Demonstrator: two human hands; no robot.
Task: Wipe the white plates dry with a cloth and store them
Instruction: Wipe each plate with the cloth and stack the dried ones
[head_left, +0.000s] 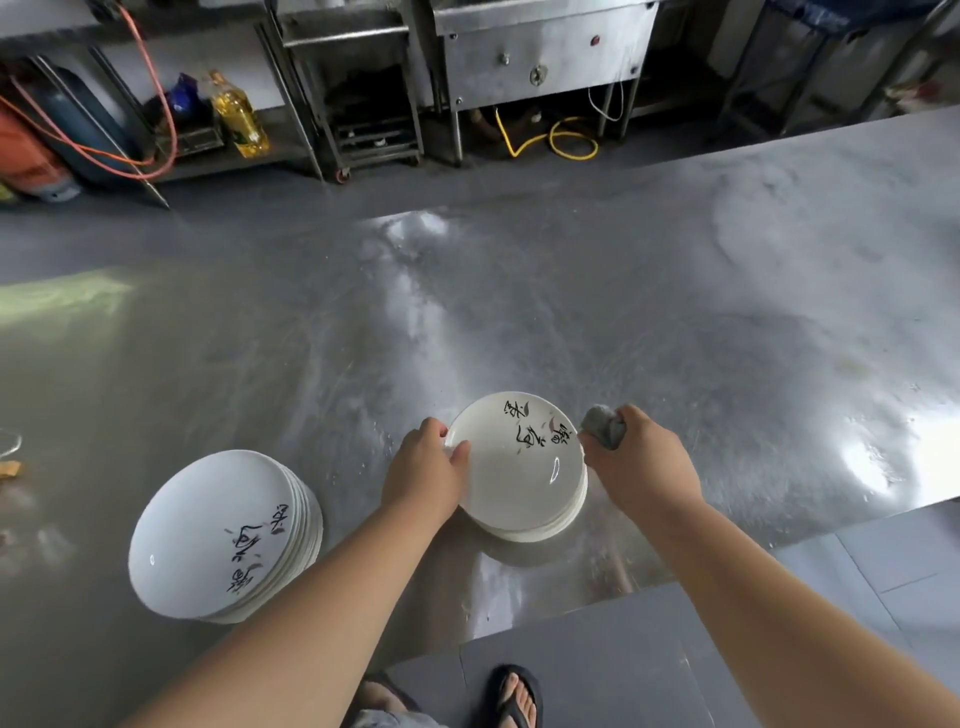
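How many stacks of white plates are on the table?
2. The left stack stands untouched near the table's front edge. The centre stack sits between the left hand, holding its top plate's rim, and the right hand, gripping the cloth. Lower plates in each are mostly hidden.

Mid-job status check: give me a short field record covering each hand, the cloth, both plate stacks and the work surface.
left hand: grips the left rim of the top plate
right hand: holds the bunched grey cloth against that plate's right rim
top plate: white with black writing, on the right stack; cannot tell if it is lifted
left stack: white plates, apart from both hands, untouched
table: steel, carries both stacks
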